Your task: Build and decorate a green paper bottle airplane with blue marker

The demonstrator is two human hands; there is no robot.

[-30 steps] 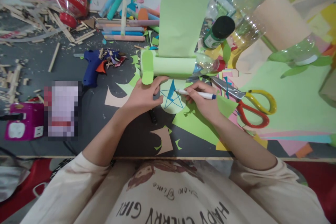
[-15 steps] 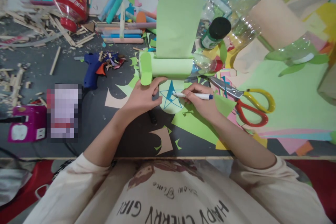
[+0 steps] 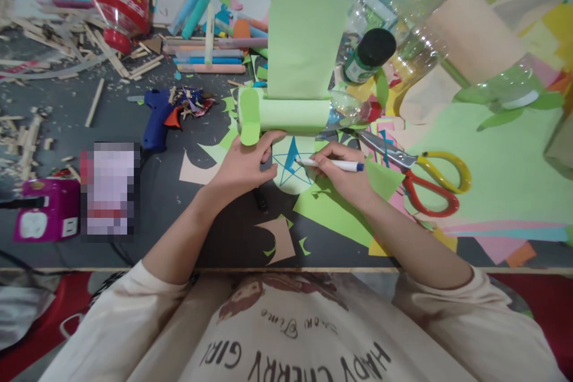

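Observation:
In front of me lies a bottle wrapped in light green paper [image 3: 293, 113], with a long rounded flap [image 3: 308, 30] pointing away and a shorter rounded flap [image 3: 290, 184] towards me. The near flap carries a blue-outlined star [image 3: 292, 158], partly filled in blue. My right hand [image 3: 342, 170] pinches a white marker [image 3: 331, 163] with a blue end, its tip on the star. My left hand [image 3: 246, 161] steadies the wrapped bottle, index finger along the near flap's base and thumb beside its left edge. Its other fingers are partly hidden.
Scissors [image 3: 414, 170] with red and yellow handles lie to the right, near a dark-capped bottle [image 3: 371, 54]. Leftward are a blue glue gun [image 3: 156, 116], a magenta box [image 3: 49, 209] and a blurred-out phone-like object [image 3: 110, 188]. Markers [image 3: 210, 62], sticks and paper scraps are scattered around.
The marker tip has shifted very slightly within the star. Both hands stay in nearly the same place, and the whole view has moved a little.

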